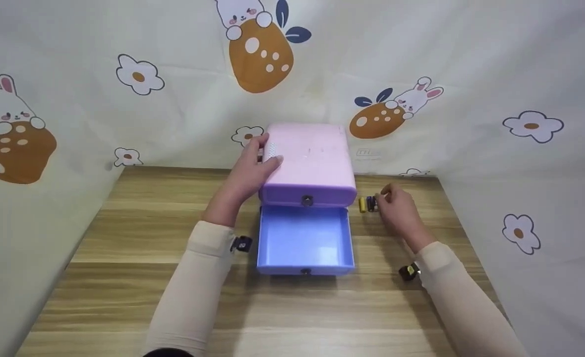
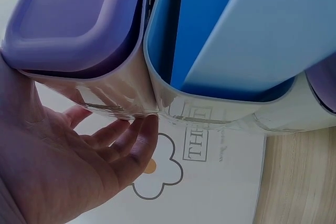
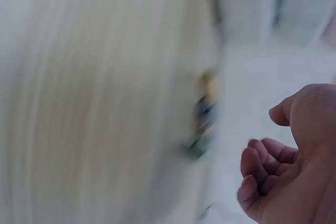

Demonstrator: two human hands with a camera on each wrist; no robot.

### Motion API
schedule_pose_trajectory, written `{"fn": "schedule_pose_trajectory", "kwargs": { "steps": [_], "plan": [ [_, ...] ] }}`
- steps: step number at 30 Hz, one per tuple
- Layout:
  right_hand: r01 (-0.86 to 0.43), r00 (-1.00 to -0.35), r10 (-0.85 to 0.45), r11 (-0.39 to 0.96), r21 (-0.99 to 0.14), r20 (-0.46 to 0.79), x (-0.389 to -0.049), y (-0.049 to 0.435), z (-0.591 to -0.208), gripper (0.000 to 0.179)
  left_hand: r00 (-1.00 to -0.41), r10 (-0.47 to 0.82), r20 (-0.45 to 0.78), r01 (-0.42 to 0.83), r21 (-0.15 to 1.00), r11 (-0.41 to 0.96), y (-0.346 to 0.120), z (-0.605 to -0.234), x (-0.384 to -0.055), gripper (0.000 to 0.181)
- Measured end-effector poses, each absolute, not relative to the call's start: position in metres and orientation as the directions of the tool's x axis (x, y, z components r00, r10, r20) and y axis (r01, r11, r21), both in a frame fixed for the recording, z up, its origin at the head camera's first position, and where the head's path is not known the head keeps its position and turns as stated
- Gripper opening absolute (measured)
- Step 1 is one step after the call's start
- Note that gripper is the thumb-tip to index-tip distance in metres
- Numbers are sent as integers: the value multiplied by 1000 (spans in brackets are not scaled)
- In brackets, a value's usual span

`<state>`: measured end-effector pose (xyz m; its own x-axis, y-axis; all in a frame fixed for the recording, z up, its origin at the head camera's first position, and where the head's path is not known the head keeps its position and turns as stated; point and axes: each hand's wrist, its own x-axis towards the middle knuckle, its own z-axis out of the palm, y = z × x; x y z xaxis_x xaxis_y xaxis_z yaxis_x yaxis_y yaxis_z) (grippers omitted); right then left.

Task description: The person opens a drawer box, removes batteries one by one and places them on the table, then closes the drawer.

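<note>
A small drawer cabinet (image 1: 307, 153) with a pink shell stands in the middle of the table. Its upper purple drawer (image 1: 282, 195) is closed, while the lower blue drawer (image 1: 300, 243) is pulled out and shows a bare floor. My left hand (image 1: 250, 168) rests on the cabinet's upper left side, thumb over the top edge; in the left wrist view its fingers (image 2: 137, 148) reach along the side wall. To the right lie several small batteries (image 1: 363, 205), blurred in the right wrist view. Right beside them is my right hand (image 1: 400, 208), fingers loosely bent, thumb apart, nothing visible in its grasp.
A wood-grain table (image 1: 173, 277) carries everything. Pale cloth (image 1: 173, 119) printed with rabbits and flowers hangs behind and along both sides, close behind the cabinet. Black wrist cameras (image 1: 243, 243) sit on both cuffs.
</note>
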<state>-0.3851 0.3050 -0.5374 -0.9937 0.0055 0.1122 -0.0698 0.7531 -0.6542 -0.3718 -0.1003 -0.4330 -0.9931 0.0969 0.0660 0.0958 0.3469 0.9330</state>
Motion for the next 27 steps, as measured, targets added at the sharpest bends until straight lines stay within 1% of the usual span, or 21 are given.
{"fn": "schedule_pose_trajectory", "kwargs": {
  "steps": [2, 5, 8, 9, 11, 13, 15, 16, 18, 20, 22, 24, 27],
  "plan": [
    [-104, -989, 1, 711, -695, 149, -367, 293, -523, 24, -993, 95, 69, 98, 932, 348, -100, -433, -372, 79],
    [-197, -969, -15, 654, -731, 247, -336, 276, -502, 12, -993, 97, 74, 104, 929, 354, -100, -434, -373, 79],
    [-334, -927, -60, 586, -738, 371, -301, 259, -482, 3, -992, 101, 74, 106, 926, 362, -101, -434, -373, 80],
    [-389, -906, -89, 562, -730, 414, -289, 253, -477, 4, -992, 100, 75, 106, 927, 360, -101, -434, -373, 80],
    [-505, -848, -161, 532, -680, 504, -267, 241, -468, 9, -992, 100, 75, 107, 928, 358, -101, -434, -373, 79],
    [-612, -777, -248, 514, -601, 579, -246, 230, -463, 13, -992, 99, 73, 105, 927, 361, -101, -434, -373, 80],
    [-689, -714, -335, 493, -531, 615, -226, 219, -462, 16, -993, 99, 71, 102, 926, 362, -100, -434, -373, 79],
    [-712, -694, -375, 480, -512, 614, -217, 214, -462, 17, -993, 99, 70, 102, 925, 367, -100, -434, -373, 79],
    [-738, -675, -460, 444, -509, 578, -201, 204, -464, 17, -993, 100, 68, 101, 923, 372, -100, -434, -373, 80],
    [-718, -688, -544, 413, -560, 481, -189, 195, -470, 14, -993, 99, 67, 100, 923, 372, -100, -433, -373, 80],
    [-661, -715, -608, 425, -619, 345, -181, 187, -478, 8, -993, 100, 67, 100, 924, 370, -99, -433, -372, 80],
    [-587, -739, -641, 464, -663, 206, -177, 179, -491, 5, -993, 100, 65, 98, 924, 370, -100, -432, -372, 80],
    [-418, -783, -622, 508, -753, 15, -177, 169, -515, 14, -993, 100, 62, 95, 926, 366, -99, -432, -371, 80]
  ]
}}
